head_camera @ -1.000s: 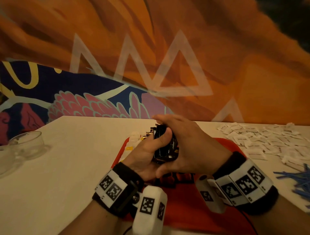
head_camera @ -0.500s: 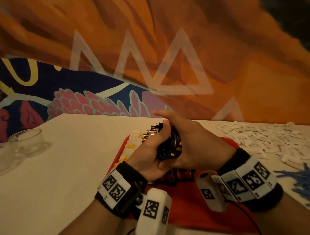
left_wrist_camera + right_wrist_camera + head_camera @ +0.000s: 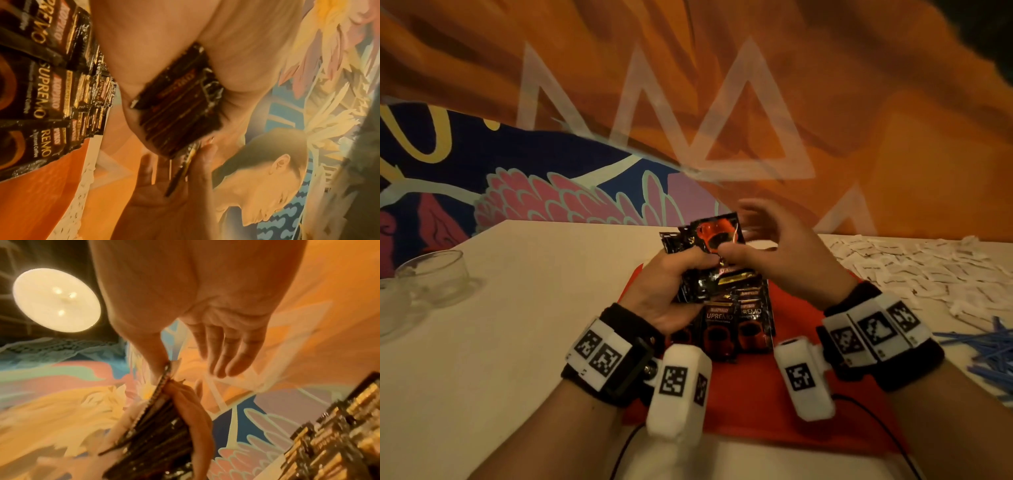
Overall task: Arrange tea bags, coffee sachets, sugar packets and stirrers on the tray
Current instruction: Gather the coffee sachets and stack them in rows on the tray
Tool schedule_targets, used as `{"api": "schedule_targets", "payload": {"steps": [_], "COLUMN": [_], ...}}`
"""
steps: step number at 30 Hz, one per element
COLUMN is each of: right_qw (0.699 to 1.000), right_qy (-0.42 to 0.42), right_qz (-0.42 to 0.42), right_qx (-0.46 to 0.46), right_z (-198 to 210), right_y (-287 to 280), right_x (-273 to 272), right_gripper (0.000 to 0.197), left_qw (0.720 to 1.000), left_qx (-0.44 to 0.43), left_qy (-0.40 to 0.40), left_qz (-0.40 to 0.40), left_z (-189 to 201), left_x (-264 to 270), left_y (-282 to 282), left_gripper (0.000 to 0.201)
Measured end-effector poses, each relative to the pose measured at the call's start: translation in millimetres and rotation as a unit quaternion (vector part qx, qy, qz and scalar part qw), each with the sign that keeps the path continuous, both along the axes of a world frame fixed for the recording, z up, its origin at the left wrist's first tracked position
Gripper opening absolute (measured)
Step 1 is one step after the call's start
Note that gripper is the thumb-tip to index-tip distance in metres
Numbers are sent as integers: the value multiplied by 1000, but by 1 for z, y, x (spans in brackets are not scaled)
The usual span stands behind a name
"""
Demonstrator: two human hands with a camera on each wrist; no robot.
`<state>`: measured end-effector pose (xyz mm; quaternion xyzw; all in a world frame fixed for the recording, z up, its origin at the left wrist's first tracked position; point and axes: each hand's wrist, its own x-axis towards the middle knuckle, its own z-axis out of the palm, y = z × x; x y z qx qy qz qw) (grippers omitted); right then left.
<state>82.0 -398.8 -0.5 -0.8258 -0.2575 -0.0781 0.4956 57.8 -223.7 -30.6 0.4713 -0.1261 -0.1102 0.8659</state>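
Left hand point(image 3: 671, 284) grips a stack of glossy black coffee sachets point(image 3: 709, 274); right hand point(image 3: 774, 253), fingers spread, pinches the top one to peel it off above the flat red tray point(image 3: 808, 394).

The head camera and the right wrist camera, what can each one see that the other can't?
Only the head view shows the glass bowl, the white packets, the blue stirrers, the red tray and both wristbands. Only the right wrist view shows the round lamp overhead. Both show the left hand gripping the stack of sachets, the right hand pinching the top sachet, the sachets lying below and the painted wall.
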Motion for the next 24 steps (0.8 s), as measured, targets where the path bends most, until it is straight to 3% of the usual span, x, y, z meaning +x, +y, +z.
{"api": "schedule_targets", "payload": {"steps": [3, 6, 9, 11, 17, 21, 24], "right_qw": [994, 981, 961, 960, 988, 985, 965], "right_qy": [76, 121, 162, 173, 118, 142, 165], "right_qz": [26, 48, 59, 63, 49, 78, 78], "right_qx": [74, 148, 216, 213, 92, 66, 189], "right_z": [-4, -4, 1, 4, 10, 12, 14], "right_y": [-3, -2, -5, -8, -11, -7, 4], "right_x": [7, 6, 7, 7, -1, -6, -11], "right_gripper": [30, 6, 12, 18, 35, 43, 36], "left_qw": [999, 999, 996, 993, 992, 971, 970], "left_qx": [33, 31, -44, -46, 32, 198, 173], "left_qy": [-23, -32, -49, -58, -42, -86, -108], "left_qz": [15, 23, 62, 89, 113, 105, 130], "left_z": [1, -2, -4, -2, 15, 15, 16], "left_x": [1, 4, 10, 12, 1, -12, -22], "left_y": [1, -1, 5, 9, 23, 24, 11], "left_gripper": [51, 58, 69, 68, 10, 19, 27]}}
